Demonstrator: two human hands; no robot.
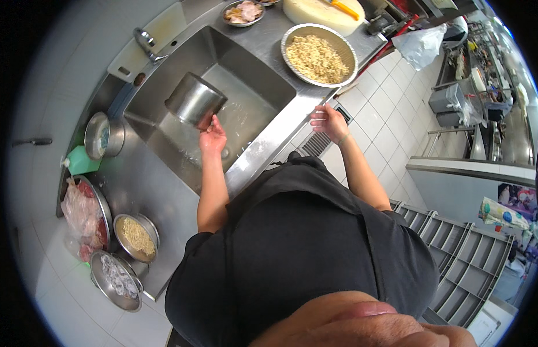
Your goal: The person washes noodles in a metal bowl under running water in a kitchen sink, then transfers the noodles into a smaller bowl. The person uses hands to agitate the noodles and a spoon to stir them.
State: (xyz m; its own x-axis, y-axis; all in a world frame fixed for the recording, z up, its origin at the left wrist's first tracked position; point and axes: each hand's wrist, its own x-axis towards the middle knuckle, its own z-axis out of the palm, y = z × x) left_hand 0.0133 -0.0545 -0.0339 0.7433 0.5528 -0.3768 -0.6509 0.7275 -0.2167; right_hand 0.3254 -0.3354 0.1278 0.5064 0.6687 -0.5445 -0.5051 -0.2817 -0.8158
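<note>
My left hand (213,138) grips the near edge of a stainless steel pot (196,99). The pot is tilted within the steel sink (260,71), and its inside is hidden from me. Shallow, cloudy water covers the sink bottom beneath it. With nothing in it, my right hand (331,123) hangs past the counter's front edge, fingers loosely spread. Above that hand, a steel colander (290,32) heaped with pale chopped food (316,58) rests at the counter edge.
A faucet (148,45) rises behind the sink. A thick round cutting board (312,11) bears an orange-handled knife (346,9). Bowls of food, a bagged red mass (83,217) and a green jug (83,160) line the left. Floor grating (319,143) lies right.
</note>
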